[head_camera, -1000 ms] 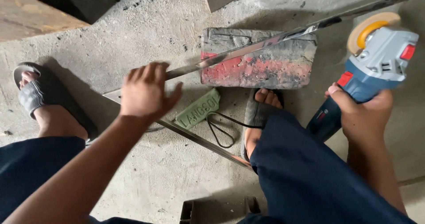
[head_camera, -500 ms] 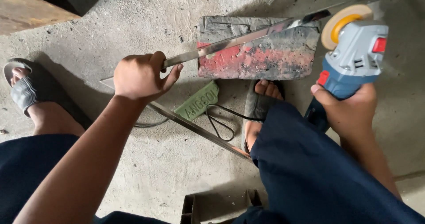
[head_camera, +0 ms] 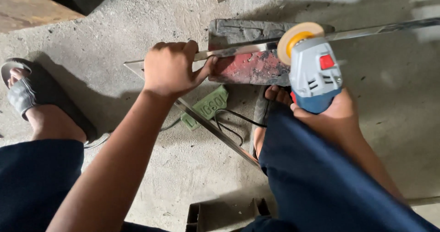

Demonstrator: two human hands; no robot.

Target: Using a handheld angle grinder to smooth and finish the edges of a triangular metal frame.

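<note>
My left hand [head_camera: 172, 69] is closed around a shiny metal strip [head_camera: 238, 51], pinning it on top of a red-stained block [head_camera: 250, 67] that sits on the concrete floor [head_camera: 137, 21]. My right hand [head_camera: 327, 117] grips a blue and grey grinder [head_camera: 316, 74], its yellow disc [head_camera: 298, 35] touching the strip just above the block.

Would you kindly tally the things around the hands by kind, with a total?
Blue-grey angle grinder with yellow disc: 1
Shiny metal strips: 2
Red-stained grey block: 1
Green rectangular bar: 1
Dark sandals: 2
Total: 7
</note>
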